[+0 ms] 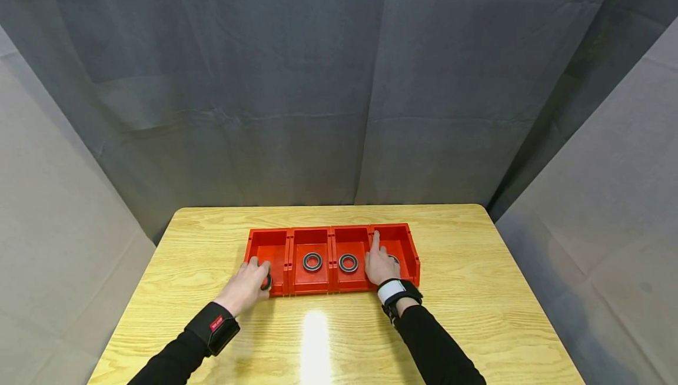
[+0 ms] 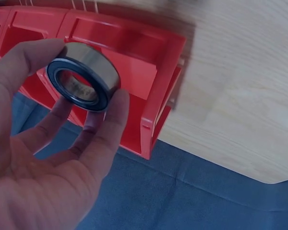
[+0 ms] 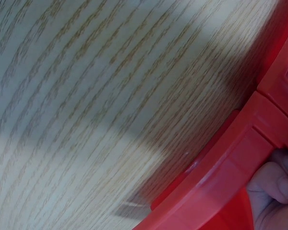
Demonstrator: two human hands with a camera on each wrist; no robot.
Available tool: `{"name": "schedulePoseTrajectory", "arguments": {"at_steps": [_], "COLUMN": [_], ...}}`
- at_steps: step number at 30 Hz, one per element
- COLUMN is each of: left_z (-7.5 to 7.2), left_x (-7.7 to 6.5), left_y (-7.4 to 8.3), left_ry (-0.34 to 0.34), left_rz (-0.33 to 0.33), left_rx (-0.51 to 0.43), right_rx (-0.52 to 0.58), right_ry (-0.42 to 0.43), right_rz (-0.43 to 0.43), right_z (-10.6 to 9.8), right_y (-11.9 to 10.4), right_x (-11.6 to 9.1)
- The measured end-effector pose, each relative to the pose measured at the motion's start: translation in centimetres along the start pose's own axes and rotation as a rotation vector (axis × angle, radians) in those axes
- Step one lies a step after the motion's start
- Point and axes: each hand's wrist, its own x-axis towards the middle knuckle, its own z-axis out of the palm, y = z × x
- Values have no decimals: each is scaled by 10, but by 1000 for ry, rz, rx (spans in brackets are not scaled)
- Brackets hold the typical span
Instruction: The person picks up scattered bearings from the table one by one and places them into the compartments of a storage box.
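My left hand pinches a ball bearing between thumb and fingers, tilted over the front of the leftmost red bin. That bearing has a steel outer ring and a black seal. My right hand grips the divider between the two rightmost red bins, its index finger stretched along the top edge. In the right wrist view the thumb bends against the red wall. One bearing lies in the second bin, another in the third. A further bearing is partly hidden by my right hand.
The red bins stand side by side in a row on a light wood table. Grey cloth hangs behind the table, with paler panels at both sides.
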Motion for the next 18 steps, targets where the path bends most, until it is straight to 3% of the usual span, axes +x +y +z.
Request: {"name": "schedulePoseTrajectory", "arguments": {"at_steps": [18], "left_z": [1], "left_x": [28], "left_y": [-1], "left_ry": [13], "left_rz": [-17], "left_rx": [9], "right_rx": [-3], "right_ry": [4], "right_rz": [1], "right_z": [-2], "right_y": [-2], "right_x": [-2]}}
